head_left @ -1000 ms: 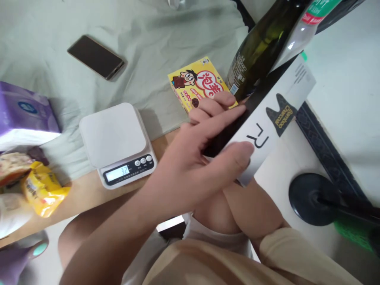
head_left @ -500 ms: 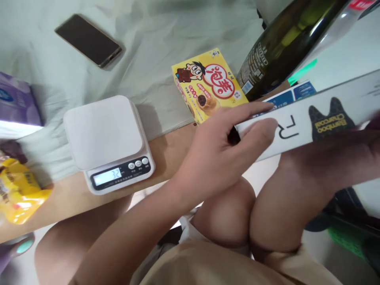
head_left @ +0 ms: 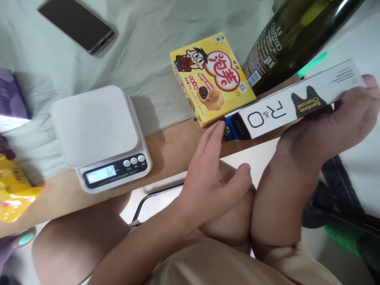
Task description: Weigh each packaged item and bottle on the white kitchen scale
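Observation:
My right hand (head_left: 356, 105) grips the far right end of a long, slim white box (head_left: 273, 114) printed "R&O" and "Bamboo Charcoal". The box slants over the wooden table edge, its black left end beside a small blue printed piece (head_left: 228, 130). My left hand (head_left: 212, 178) is open and holds nothing, its fingertips close to that blue piece and its thumb spread away. Just above lies a yellow snack box (head_left: 212, 77) with a cartoon figure. To the left, a white digital scale (head_left: 96, 126) has a bare platform, and its display reads 32.
A dark green bottle (head_left: 285, 47) leans across the upper right. A phone (head_left: 75, 23) lies on the pale green cloth (head_left: 142, 43). At the left edge are a purple package (head_left: 12, 97) and a yellow wrapper (head_left: 16, 190). My legs are beneath the wooden edge (head_left: 169, 146).
My left hand has let go of the white box's left end and drawn back down and left. The box has come down closer to the table edge, still in my right hand.

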Action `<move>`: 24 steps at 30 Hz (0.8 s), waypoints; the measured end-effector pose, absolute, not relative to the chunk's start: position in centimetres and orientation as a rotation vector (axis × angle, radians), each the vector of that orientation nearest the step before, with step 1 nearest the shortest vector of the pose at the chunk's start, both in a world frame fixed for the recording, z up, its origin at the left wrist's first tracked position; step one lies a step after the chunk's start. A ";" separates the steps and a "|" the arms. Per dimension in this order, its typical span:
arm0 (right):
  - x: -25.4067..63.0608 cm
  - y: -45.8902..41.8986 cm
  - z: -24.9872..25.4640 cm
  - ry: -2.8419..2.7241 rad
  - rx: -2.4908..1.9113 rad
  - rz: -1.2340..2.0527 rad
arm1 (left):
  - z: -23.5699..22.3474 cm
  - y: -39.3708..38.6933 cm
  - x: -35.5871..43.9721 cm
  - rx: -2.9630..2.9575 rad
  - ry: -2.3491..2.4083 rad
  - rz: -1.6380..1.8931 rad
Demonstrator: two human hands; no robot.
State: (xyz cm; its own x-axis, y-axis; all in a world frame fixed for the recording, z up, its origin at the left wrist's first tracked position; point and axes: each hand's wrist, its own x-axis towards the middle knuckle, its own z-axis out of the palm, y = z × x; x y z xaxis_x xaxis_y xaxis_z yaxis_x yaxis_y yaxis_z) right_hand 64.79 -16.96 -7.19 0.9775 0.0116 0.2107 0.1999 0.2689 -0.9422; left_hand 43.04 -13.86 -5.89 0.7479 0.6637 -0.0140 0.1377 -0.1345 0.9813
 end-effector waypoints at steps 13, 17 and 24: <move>64.2 -17.0 -8.0 -0.269 -1.275 -0.163 | -5.9 -14.5 44.0 1.681 0.577 0.346; 63.7 -17.1 -7.7 -0.280 -1.219 -0.151 | -6.0 -14.5 44.3 1.662 0.571 0.349; 64.7 -17.5 -8.6 -0.313 -1.267 -0.188 | -5.9 -14.3 44.5 1.716 0.543 0.285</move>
